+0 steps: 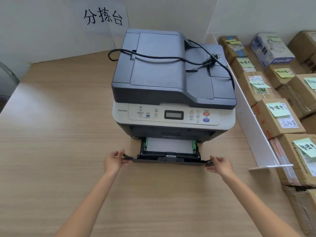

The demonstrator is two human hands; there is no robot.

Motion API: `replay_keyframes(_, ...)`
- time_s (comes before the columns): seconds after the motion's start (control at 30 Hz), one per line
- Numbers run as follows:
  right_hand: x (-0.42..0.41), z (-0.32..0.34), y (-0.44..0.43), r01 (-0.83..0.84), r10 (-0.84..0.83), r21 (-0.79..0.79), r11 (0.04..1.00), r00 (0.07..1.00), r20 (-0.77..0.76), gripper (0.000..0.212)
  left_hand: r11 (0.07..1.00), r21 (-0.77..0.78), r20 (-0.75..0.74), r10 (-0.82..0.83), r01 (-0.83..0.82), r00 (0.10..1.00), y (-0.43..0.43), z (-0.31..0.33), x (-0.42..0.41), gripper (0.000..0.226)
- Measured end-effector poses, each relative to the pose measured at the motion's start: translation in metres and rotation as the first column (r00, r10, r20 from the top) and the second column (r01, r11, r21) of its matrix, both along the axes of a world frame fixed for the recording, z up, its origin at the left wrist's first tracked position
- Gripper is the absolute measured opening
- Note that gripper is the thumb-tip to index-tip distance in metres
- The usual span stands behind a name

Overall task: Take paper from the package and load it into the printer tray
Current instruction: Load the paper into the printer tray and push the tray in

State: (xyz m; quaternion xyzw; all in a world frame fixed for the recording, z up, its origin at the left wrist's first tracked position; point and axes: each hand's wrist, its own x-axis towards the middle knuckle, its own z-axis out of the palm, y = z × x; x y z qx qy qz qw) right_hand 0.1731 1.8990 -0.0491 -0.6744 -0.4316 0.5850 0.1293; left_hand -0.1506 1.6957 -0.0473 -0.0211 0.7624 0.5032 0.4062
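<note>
A grey and white printer (172, 86) stands on a wooden table (59, 125). Its black paper tray (168, 159) is pulled partly out at the bottom front, with white paper (169, 144) lying flat inside between green guides. My left hand (114, 160) grips the left end of the tray's front panel. My right hand (220, 165) grips the right end. No paper package is in view.
A black power cord (171, 57) with its plug lies loose across the printer lid. A white divider panel (253, 120) stands right of the printer. Beyond it are several cardboard boxes (277, 117) with green sticky notes. A paper sign (102, 17) hangs on the back wall.
</note>
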Motion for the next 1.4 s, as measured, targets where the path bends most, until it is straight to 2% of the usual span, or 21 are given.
replay_keyframes(0.17, -0.018, 0.002, 0.013, 0.021, -0.013, 0.119, 0.993, 0.997, -0.072, 0.026, 0.991, 0.102, -0.055, -0.086, 0.091, 0.995, 0.013, -0.007, -0.004, 0.033)
replay_keyframes(0.23, -0.018, 0.001, 0.013, -0.055, 0.054, 0.204, 0.977, 0.999, 0.008, 0.023, 0.984, 0.057, -0.131, -0.158, 0.166, 0.979, 0.015, -0.009, -0.007, 0.042)
replay_keyframes(0.27, -0.016, 0.001, 0.013, -0.128, 0.111, 0.246, 0.961, 0.990, 0.082, 0.032, 0.979, 0.006, -0.191, -0.197, 0.201, 0.962, 0.016, -0.008, -0.010, 0.045)
replay_keyframes(0.33, -0.013, 0.003, 0.012, -0.268, 0.213, 0.303, 0.915, 0.956, 0.204, 0.057, 0.957, -0.106, -0.308, -0.289, 0.269, 0.907, 0.018, -0.006, -0.017, 0.057)
replay_keyframes(0.43, -0.016, 0.010, 0.016, -0.393, 0.331, 0.379, 0.838, 0.918, 0.220, 0.078, 0.897, -0.197, -0.397, -0.443, 0.396, 0.804, 0.025, -0.002, -0.031, 0.087)
replay_keyframes(0.47, -0.018, 0.013, 0.019, -0.421, 0.360, 0.403, 0.812, 0.906, 0.222, 0.078, 0.874, -0.200, -0.420, -0.486, 0.443, 0.767, 0.030, 0.000, -0.036, 0.088)
replay_keyframes(0.57, -0.023, 0.016, 0.032, -0.429, 0.375, 0.430, 0.795, 0.903, 0.208, 0.079, 0.786, -0.232, -0.490, -0.604, 0.574, 0.628, 0.044, 0.003, -0.047, 0.072)
replay_keyframes(0.63, -0.024, 0.018, 0.038, -0.439, 0.396, 0.413, 0.798, 0.898, 0.189, 0.079, 0.749, -0.268, -0.481, -0.649, 0.605, 0.590, 0.049, 0.008, -0.049, 0.070)
replay_keyframes(0.83, -0.022, 0.015, 0.043, -0.447, 0.420, 0.382, 0.809, 0.894, 0.156, 0.076, 0.763, -0.218, -0.478, -0.628, 0.609, 0.614, 0.047, 0.002, -0.054, 0.064)
replay_keyframes(1.07, -0.021, 0.011, 0.045, -0.464, 0.427, 0.384, 0.798, 0.886, 0.183, 0.070, 0.786, -0.199, -0.463, -0.602, 0.586, 0.650, 0.047, -0.004, -0.058, 0.069)
replay_keyframes(1.2, -0.021, 0.008, 0.044, -0.447, 0.406, 0.391, 0.805, 0.894, 0.188, 0.067, 0.804, -0.200, -0.462, -0.581, 0.560, 0.670, 0.049, -0.001, -0.055, 0.062)
replay_keyframes(1.33, -0.029, -0.001, 0.047, -0.383, 0.303, 0.454, 0.804, 0.922, 0.241, 0.040, 0.895, -0.183, -0.491, -0.442, 0.407, 0.751, 0.060, 0.005, -0.045, 0.037)
replay_keyframes(1.4, -0.034, 0.000, 0.050, -0.381, 0.288, 0.460, 0.802, 0.921, 0.261, 0.031, 0.909, -0.173, -0.486, -0.413, 0.379, 0.770, 0.063, 0.006, -0.043, 0.030)
